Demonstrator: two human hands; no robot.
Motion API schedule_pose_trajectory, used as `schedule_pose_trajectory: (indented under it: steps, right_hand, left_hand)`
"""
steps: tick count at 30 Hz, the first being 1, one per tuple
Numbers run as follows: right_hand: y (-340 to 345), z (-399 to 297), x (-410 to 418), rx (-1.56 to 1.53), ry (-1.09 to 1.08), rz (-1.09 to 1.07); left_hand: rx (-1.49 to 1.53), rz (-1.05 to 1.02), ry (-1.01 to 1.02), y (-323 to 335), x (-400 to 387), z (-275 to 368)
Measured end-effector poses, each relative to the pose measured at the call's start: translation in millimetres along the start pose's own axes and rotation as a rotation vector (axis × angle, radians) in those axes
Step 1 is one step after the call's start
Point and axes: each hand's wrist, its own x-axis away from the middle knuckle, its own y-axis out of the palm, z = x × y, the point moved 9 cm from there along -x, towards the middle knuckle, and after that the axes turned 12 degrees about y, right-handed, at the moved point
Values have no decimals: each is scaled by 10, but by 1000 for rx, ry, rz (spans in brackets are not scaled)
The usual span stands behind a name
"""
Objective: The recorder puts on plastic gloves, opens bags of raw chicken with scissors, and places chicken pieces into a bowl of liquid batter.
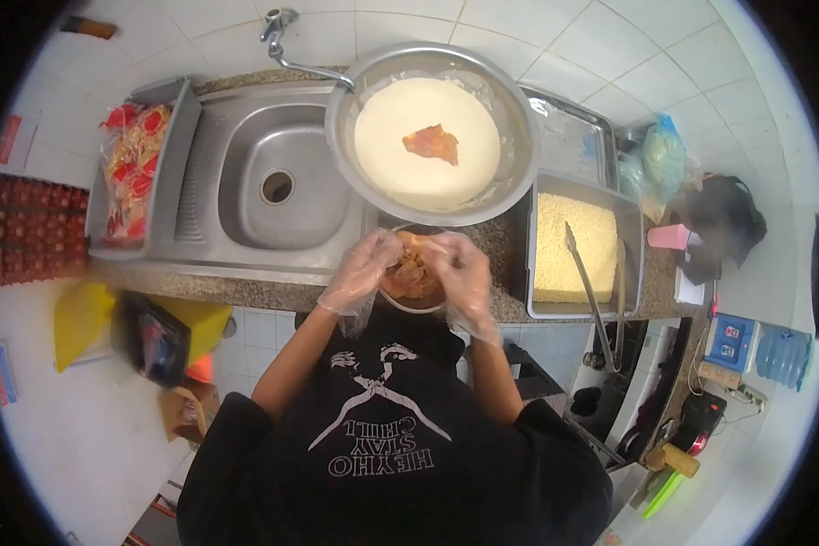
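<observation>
My left hand and my right hand wear clear plastic gloves. Between them they hold a piece of raw marinated meat, probably chicken, by its two sides. Just beneath is a round bowl with more meat pieces inside; my fingers hide part of it. Beyond the bowl stands a large steel basin of pale, creamy batter. One flat piece of meat lies on the batter's surface.
Right of the basin, a grey tub holds yellowish crumbs and metal tongs that overhang its front edge. A steel sink with a faucet is at left, beside a grey bin of bagged food. A pink cup stands far right.
</observation>
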Motion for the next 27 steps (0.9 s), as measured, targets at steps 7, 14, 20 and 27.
schedule_pose_trajectory:
  steps: [7,14,20,27]
  right_hand:
    - [71,-19,120,-590,-78,-270]
    - [73,281,102,-479,-30,-132]
    - [147,208,147,-492,5,-293]
    - [188,196,6,-357,91,-386]
  left_hand:
    - [207,-30,-155,378,55,399]
    - [358,33,113,324,-50,163]
    - [460,-57,47,471,-50,161]
    - [-389,-161,408,482,-9,595]
